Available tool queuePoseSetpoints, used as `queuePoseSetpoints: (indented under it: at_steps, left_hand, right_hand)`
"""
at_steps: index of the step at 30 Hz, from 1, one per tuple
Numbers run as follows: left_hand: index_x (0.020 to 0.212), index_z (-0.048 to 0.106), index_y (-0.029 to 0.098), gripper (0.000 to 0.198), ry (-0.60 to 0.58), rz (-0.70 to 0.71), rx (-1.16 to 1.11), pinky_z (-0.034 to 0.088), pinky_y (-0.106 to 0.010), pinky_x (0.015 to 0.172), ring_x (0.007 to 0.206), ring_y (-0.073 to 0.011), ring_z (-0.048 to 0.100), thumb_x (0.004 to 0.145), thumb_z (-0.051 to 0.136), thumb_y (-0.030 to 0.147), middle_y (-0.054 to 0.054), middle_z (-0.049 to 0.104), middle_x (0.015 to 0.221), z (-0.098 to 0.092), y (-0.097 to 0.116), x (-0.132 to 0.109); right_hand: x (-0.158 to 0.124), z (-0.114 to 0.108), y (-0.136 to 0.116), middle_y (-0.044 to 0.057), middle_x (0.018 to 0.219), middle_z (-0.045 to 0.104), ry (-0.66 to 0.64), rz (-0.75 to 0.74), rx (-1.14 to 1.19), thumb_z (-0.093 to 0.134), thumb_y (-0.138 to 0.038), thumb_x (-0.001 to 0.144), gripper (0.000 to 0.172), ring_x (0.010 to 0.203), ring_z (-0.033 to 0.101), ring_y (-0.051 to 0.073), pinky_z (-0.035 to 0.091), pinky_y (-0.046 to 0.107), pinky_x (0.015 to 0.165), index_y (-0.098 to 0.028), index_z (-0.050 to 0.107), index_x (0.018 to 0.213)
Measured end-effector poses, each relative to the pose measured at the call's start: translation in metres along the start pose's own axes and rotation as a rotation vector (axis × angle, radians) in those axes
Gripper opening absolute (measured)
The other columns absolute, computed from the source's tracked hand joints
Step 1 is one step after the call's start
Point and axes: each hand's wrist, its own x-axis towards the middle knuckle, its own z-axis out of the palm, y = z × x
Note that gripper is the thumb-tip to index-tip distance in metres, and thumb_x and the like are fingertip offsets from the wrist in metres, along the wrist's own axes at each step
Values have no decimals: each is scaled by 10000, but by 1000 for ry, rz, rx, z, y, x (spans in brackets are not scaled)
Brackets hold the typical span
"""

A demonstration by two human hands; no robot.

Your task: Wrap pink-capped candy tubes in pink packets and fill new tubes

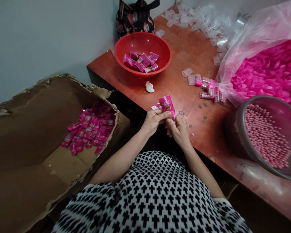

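One pink packet (167,103) is pinched by the left hand (153,121) and right hand (179,130) at the surface's (203,132) near edge, apparently mid-wrapping; next calls for steady fingers.

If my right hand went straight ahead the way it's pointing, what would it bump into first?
Probably the pink packet, right by your right hand's fingertips. Your left hand is close too, and one picture makes it hard to tell how deep each sits.
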Motion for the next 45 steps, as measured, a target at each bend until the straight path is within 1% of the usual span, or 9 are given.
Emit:
queuePoseSetpoints:
  at_steps: [3, 8, 14, 19, 22, 28, 34, 40, 45]
  left_hand:
    - [624, 655, 87, 313, 4, 13, 31, 448, -242, 454, 448, -105, 547, 606, 807, 360, -23, 612, 549, 0, 0, 0]
    - [609, 651, 94, 326, -30, 18, 87, 433, -251, 424, 405, -119, 540, 640, 782, 391, -33, 601, 504, 1, 2, 0]
    - [653, 654, 97, 299, 0, 7, 24, 449, -245, 446, 448, -117, 558, 625, 797, 358, -29, 619, 556, 2, 0, -1]
    - [628, 629, 81, 340, -19, -30, 33, 448, -240, 447, 430, -118, 562, 626, 797, 376, -43, 616, 532, 3, -1, -3]
    - [695, 634, 78, 345, -19, -56, 20, 461, -234, 456, 448, -115, 572, 606, 815, 358, -47, 637, 579, 4, -1, -5]
    - [684, 608, 103, 390, 35, -59, -88, 425, -213, 418, 437, -92, 534, 618, 798, 438, -39, 635, 599, 5, -8, -6]
    - [641, 648, 91, 353, 38, -20, -86, 458, -227, 492, 494, -97, 562, 558, 840, 376, -41, 641, 605, 3, -8, -2]
    - [611, 647, 84, 342, 55, -32, 5, 413, -228, 414, 405, -93, 514, 573, 830, 371, -26, 596, 513, 1, -6, -10]
    - [621, 644, 97, 320, 85, -19, 2, 383, -205, 386, 399, -78, 494, 620, 803, 375, -9, 571, 504, 1, -6, -16]
  right_hand:
    - [1, 0, 0, -60, 551, 547, 26, -30, -61, 554, -515, 840, 339, 357, 455, 43, 335, 160, 335, -192, 499, 754]
    - [5, 2, 2, -59, 595, 580, -146, 117, 286, 509, -582, 838, 381, 337, 455, 45, 297, 152, 281, -204, 487, 798]
    - [7, 0, -3, -71, 528, 546, -15, -18, 8, 551, -539, 833, 355, 338, 456, 34, 333, 132, 308, -196, 505, 755]
    - [10, -5, 2, -65, 588, 591, -198, 133, 298, 580, -555, 803, 369, 330, 465, 38, 289, 129, 264, -196, 493, 797]
    - [9, -4, 5, -62, 584, 597, -214, 176, 375, 597, -542, 798, 363, 333, 470, 41, 298, 130, 265, -191, 503, 805]
    - [4, 0, 0, -73, 534, 550, -101, 56, 142, 563, -530, 829, 341, 347, 477, 52, 353, 146, 303, -197, 507, 782]
    - [1, -3, -3, -65, 521, 531, 35, -83, -155, 584, -490, 829, 301, 386, 459, 51, 351, 151, 351, -207, 526, 746]
    - [0, 6, 2, -59, 598, 587, -120, 118, 310, 576, -538, 818, 350, 356, 493, 51, 342, 146, 283, -198, 504, 774]
    - [-4, 12, 4, -52, 657, 617, -98, 154, 477, 636, -539, 770, 366, 418, 551, 55, 434, 148, 343, -196, 522, 827]
